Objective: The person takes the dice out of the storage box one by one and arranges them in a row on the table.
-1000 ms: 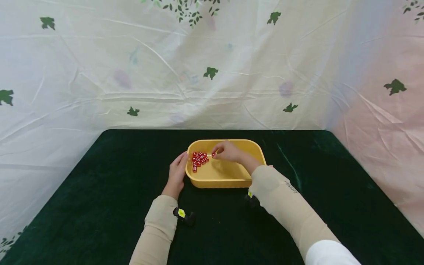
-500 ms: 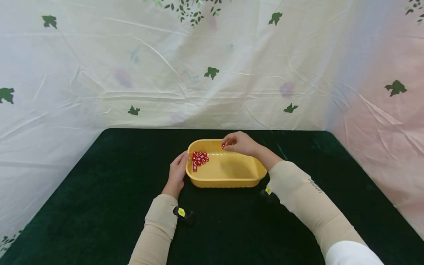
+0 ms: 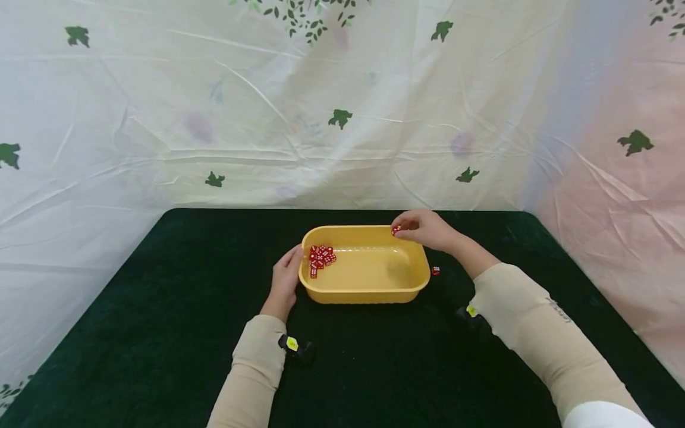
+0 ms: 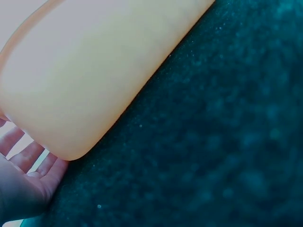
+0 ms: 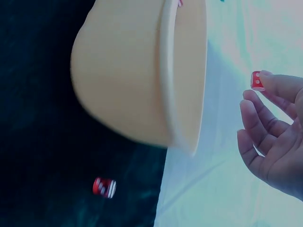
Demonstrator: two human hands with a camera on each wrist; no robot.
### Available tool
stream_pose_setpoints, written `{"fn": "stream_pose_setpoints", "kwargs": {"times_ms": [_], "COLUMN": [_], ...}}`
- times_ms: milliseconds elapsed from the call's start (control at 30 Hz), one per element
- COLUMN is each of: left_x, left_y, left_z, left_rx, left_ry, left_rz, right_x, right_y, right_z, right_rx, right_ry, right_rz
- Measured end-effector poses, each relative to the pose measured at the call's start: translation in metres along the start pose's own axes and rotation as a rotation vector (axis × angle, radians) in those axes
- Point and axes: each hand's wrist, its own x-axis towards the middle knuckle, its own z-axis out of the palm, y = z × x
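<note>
1. Leaf-printed cloth (image 3: 385, 89) backs a green table (image 3: 160, 321). Head view: the right hand (image 3: 425, 229) pinches a red die (image 3: 395, 230) near the far corner of the yellow tub (image 3: 364, 277); sleeve marks (image 3: 558, 310), possibly lettering, are illegible.
2. Left wrist: the left hand (image 4: 26, 184) rests nearly straight fingers against the tub.
3. Right wrist: other fingers fan loosely; another die (image 5: 104, 187) lies beside the tub.

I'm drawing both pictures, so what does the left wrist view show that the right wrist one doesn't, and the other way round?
Only the left wrist view shows the left hand, touching the tray.

Only the right wrist view shows the right hand pinching a red die, and a second die lying beside the tray.

Both show part of the yellow tray and the dark cloth.
</note>
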Motion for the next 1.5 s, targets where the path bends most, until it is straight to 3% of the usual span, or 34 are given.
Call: {"fn": "stream_pose_setpoints", "kwargs": {"times_ms": [467,967,1500], "left_x": [-0.003,-0.002,-0.003], "left_y": [0.003,0.001,0.002], "left_z": [-0.001,0.002,0.001], "left_rx": [0.014,0.005,0.013], "left_ry": [0.0,0.003,0.001], "left_rz": [0.0,-0.008,-0.003], "right_x": [-0.035,-0.063,-0.068], "right_y": [0.047,0.101,0.121], "right_z": [-0.019,0.003,0.018], "right_rx": [0.032,0.147,0.175], "right_ry": [0.099,0.11,0.104], "right_rz": [0.082,0.184,0.224]}}
